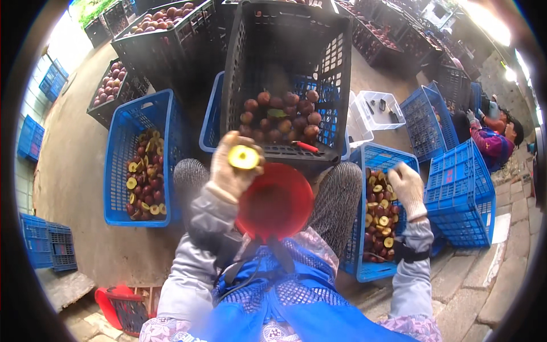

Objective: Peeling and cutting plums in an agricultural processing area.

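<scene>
My left hand (pixel 231 171), in a pale glove, grips a halved plum (pixel 244 157) with its yellow cut face and hollow centre showing. It is just above the left rim of a red bucket (pixel 296 199) between my knees. My gloved right hand (pixel 407 187) is over the right side of a blue crate (pixel 362 245) of cut plums (pixel 378 212). Its fingers are curled and face away, so anything in them is hidden. Ahead, a tilted black crate (pixel 238 62) holds whole dark plums (pixel 290 111). A red-handled tool (pixel 305 146) lies at its near edge.
Another blue crate (pixel 117 154) of cut plums stands at my left. A clear plastic box (pixel 380 111) with small dark items is beyond the right crate. Stacked blue crates (pixel 460 194) stand further right, near a seated person (pixel 491 142). Black crates (pixel 171 48) of plums line the back.
</scene>
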A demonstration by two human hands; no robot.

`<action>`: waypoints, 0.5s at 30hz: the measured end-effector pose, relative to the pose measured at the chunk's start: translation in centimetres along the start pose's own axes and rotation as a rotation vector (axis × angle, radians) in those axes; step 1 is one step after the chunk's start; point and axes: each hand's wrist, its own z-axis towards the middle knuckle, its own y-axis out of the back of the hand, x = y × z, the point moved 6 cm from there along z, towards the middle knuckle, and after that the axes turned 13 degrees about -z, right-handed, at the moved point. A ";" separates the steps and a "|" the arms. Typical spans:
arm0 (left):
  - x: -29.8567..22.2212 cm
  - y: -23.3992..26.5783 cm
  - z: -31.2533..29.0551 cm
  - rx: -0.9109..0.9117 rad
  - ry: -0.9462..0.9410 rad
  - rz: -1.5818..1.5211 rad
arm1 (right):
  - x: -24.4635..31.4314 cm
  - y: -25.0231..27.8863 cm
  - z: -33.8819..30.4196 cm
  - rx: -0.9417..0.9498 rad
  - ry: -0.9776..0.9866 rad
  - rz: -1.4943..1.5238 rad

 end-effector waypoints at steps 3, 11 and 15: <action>-7.5 1.3 -2.8 -0.146 -0.371 0.091 | -2.0 -0.2 -0.9 -0.108 0.114 -0.299; -25.1 1.2 -14.5 -1.232 -1.721 1.572 | 18.1 -10.0 10.3 0.287 0.401 0.034; -17.6 -3.1 -1.2 -0.369 -1.059 1.349 | 18.6 -20.8 14.3 0.528 0.320 -0.180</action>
